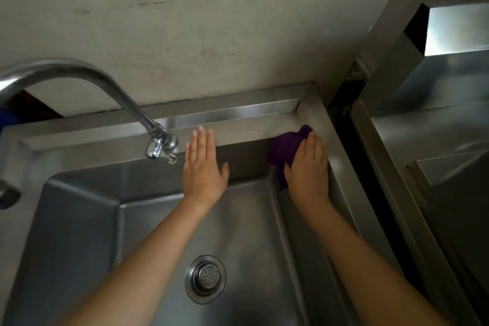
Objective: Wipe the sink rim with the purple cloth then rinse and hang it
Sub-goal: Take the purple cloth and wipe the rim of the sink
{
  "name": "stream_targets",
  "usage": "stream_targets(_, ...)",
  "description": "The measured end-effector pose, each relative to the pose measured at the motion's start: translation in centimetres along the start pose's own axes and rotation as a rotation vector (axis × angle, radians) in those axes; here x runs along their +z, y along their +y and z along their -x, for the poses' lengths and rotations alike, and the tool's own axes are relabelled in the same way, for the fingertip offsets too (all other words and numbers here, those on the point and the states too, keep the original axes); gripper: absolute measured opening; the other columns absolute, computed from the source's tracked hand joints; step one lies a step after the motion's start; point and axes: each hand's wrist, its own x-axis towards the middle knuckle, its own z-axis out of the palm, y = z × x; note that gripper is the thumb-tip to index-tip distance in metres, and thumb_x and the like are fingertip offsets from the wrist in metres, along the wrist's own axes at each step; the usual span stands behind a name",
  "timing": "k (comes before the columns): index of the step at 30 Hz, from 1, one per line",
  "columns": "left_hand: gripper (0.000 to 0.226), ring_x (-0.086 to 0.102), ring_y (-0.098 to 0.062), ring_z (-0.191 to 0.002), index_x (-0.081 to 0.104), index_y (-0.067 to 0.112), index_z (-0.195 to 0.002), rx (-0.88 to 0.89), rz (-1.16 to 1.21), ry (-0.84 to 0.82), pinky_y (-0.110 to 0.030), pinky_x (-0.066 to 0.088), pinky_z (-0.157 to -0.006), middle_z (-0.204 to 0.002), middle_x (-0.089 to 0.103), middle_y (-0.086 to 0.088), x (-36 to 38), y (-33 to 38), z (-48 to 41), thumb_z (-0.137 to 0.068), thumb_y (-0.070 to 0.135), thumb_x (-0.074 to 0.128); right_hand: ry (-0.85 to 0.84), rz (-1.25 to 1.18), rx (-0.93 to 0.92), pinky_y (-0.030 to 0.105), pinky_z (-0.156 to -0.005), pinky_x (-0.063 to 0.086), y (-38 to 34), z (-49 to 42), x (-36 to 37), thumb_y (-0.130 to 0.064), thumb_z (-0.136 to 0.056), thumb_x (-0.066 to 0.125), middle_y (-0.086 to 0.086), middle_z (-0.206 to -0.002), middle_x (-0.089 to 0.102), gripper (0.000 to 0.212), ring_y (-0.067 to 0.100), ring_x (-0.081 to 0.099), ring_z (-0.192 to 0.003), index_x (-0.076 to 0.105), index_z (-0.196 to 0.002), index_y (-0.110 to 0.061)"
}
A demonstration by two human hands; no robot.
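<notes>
The right hand [308, 167] is pressing the purple cloth [284, 149] with straight fingers onto the back right corner of the sink rim [251, 128]. Part of the cloth is hanging over the edge into the basin. The left hand [203, 167] is lying flat on the back rim, holding nothing, near the faucet [105, 82] spout.

Sink [79, 219] fills lower frame, wall [211, 21] behind. Faucet [105, 82] arcs in from upper left, outlet left of left hand [205, 167]. Drain [205, 278] in basin floor, bottom centre. Cloth [284, 149] under right hand [308, 169], rear-right rim corner. 2nd steel unit [436, 140] right frame, gap between.
</notes>
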Motion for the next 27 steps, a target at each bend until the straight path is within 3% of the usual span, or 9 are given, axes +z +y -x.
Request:
stream_targets(2, 0.082, -0.01, -0.023, -0.146, -0.002, 0.007, -0.148, -0.05, -0.015, -0.031, -0.036, -0.005, -0.119, -0.158, -0.008, -0.012, 0.0, -1.1, 0.0, -0.09, 0.036, 0.048, 0.021, -0.211, 0.008, 0.038, -0.111, 0.03, -0.5, -0.7, -0.4, -0.011, -0.086, 0.059, 0.02, -0.138, 0.047, 0.045, 0.032, 0.038, -0.13, 0.047, -0.127, 0.001)
stream_targets(4, 0.085, -0.014, -0.022, -0.145, -0.006, 0.007, -0.148, -0.043, -0.047, -0.077, -0.035, -0.007, -0.119, -0.158, -0.011, -0.011, 0.2, -2.0, 0.1, -0.09, 0.041, 0.047, 0.072, -0.363, -0.033, 0.038, -0.104, 0.039, -1.8, -1.1, -0.9, -0.006, -0.082, 0.06, 0.015, -0.129, 0.053, 0.042, 0.029, 0.043, -0.123, 0.05, -0.123, -0.003)
stream_targets(6, 0.089, -0.017, -0.021, -0.144, -0.008, 0.007, -0.147, -0.01, -0.046, -0.098, -0.033, -0.011, -0.117, -0.157, -0.015, -0.009, 0.1, -2.4, 0.2, -0.089, 0.042, 0.049, 0.081, -0.435, -0.138, 0.04, -0.105, 0.039, -4.1, -1.7, -1.0, 0.0, -0.078, 0.06, 0.015, -0.135, 0.048, 0.054, 0.031, 0.041, -0.125, 0.047, -0.13, -0.007)
stream_targets(9, 0.093, -0.018, -0.02, -0.144, -0.009, 0.008, -0.147, 0.019, -0.031, -0.129, -0.032, -0.011, -0.118, -0.157, -0.016, -0.009, -0.2, -2.9, 0.0, -0.086, 0.039, 0.054, -0.057, -0.466, -0.304, 0.044, -0.109, 0.036, -8.2, -2.7, 0.6, 0.001, -0.081, 0.057, 0.014, -0.145, 0.038, 0.059, 0.031, 0.033, -0.134, 0.042, -0.136, -0.013)
stream_targets(13, 0.098, -0.019, -0.018, -0.144, -0.009, 0.007, -0.147, 0.023, -0.006, -0.17, -0.029, -0.012, -0.116, -0.157, -0.016, -0.008, -0.6, -3.2, -0.2, -0.082, 0.034, 0.059, -0.16, -0.48, -0.42, 0.042, -0.115, 0.026, -10.8, -3.5, 2.5, -0.022, -0.086, 0.057, 0.015, -0.148, 0.034, 0.055, 0.031, 0.025, -0.138, 0.041, -0.138, -0.014)
stream_targets(16, 0.098, -0.019, -0.018, -0.144, -0.008, 0.007, -0.148, 0.037, -0.017, -0.181, -0.029, -0.013, -0.116, -0.157, -0.017, -0.008, -0.8, -3.2, -0.1, -0.081, 0.033, 0.06, -0.104, -0.356, -0.481, 0.04, -0.11, 0.035, -10.3, -4.2, 3.0, -0.029, -0.089, 0.055, 0.012, -0.146, 0.041, 0.05, 0.029, 0.034, -0.135, 0.045, -0.135, -0.013)
stream_targets(18, 0.097, -0.02, -0.018, -0.143, -0.009, 0.008, -0.148, 0.039, -0.02, -0.18, -0.029, -0.013, -0.115, -0.157, -0.018, -0.007, -0.8, -3.3, -0.1, -0.082, 0.033, 0.059, -0.07, -0.318, -0.479, 0.041, -0.103, 0.042, -9.4, -4.5, 2.8, -0.024, -0.088, 0.056, 0.013, -0.141, 0.047, 0.045, 0.029, 0.041, -0.129, 0.05, -0.131, -0.011)
stream_targets(21, 0.097, -0.022, -0.018, -0.143, -0.011, 0.01, -0.148, 0.04, -0.023, -0.182, -0.029, -0.014, -0.114, -0.156, -0.02, -0.007, -0.9, -3.3, 0.0, -0.083, 0.033, 0.058, -0.02, -0.328, -0.328, 0.042, -0.098, 0.042, -6.7, -4.9, 2.2, -0.019, -0.084, 0.057, 0.015, -0.135, 0.051, 0.041, 0.034, 0.046, -0.123, 0.055, -0.123, -0.008)
stream_targets(27, 0.097, -0.022, -0.017, -0.143, -0.012, 0.011, -0.147, 0.03, -0.02, -0.211, -0.032, -0.01, -0.117, -0.156, -0.021, -0.005, -1.2, -3.1, 0.0, -0.083, 0.031, 0.058, 0.031, -0.179, -0.176, 0.042, -0.101, 0.039, -1.2, -5.3, 0.7, -0.018, -0.088, 0.055, 0.016, -0.134, 0.052, 0.039, 0.034, 0.043, -0.124, 0.052, -0.125, -0.006)
